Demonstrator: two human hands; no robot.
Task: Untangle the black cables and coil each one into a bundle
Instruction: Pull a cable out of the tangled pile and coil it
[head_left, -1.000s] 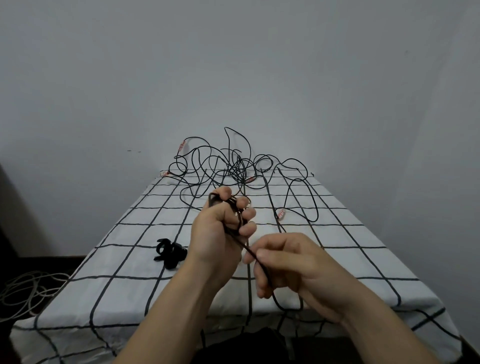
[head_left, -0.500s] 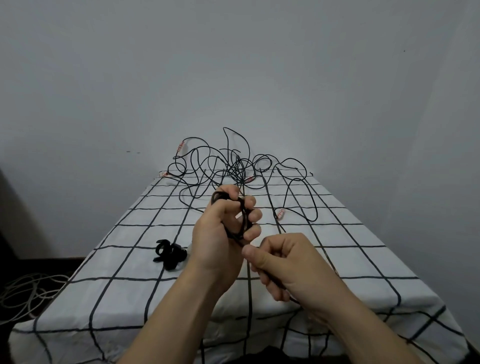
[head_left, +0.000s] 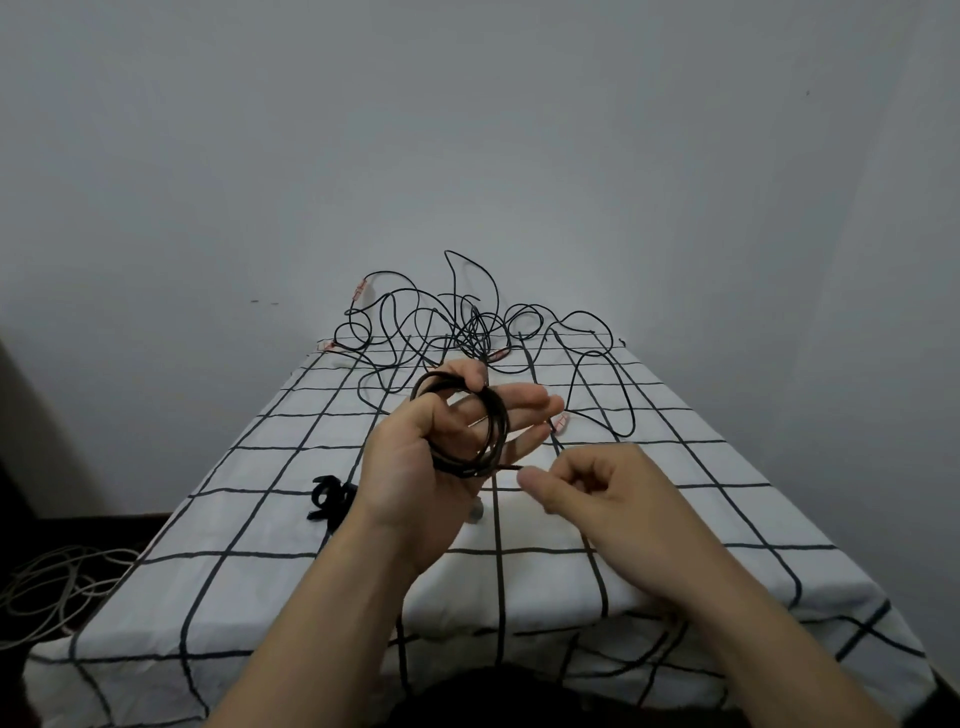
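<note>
A coil of black cable (head_left: 497, 422) is looped around the straight fingers of my left hand (head_left: 415, 467), held palm up above the table, with the thumb pinching the loops at the top. My right hand (head_left: 597, 488) is just right of it, fingers curled, pinching the coil's loose end at its lower edge. A tangle of black cables (head_left: 467, 332) lies at the far end of the table against the wall, with one loop (head_left: 597, 395) trailing forward on the right. A small coiled black bundle (head_left: 330, 499) sits on the cloth left of my left wrist.
The table is covered with a white cloth with a black grid (head_left: 260, 597). Pale walls stand behind and to the right. A heap of white cable (head_left: 57, 587) lies on the dark floor at the left. Pink tags (head_left: 560, 422) show on the cables.
My left hand has opened its fingers and turned palm up, showing the coil as a round loop. My right hand has moved up and right, now holding only the short cable end.
</note>
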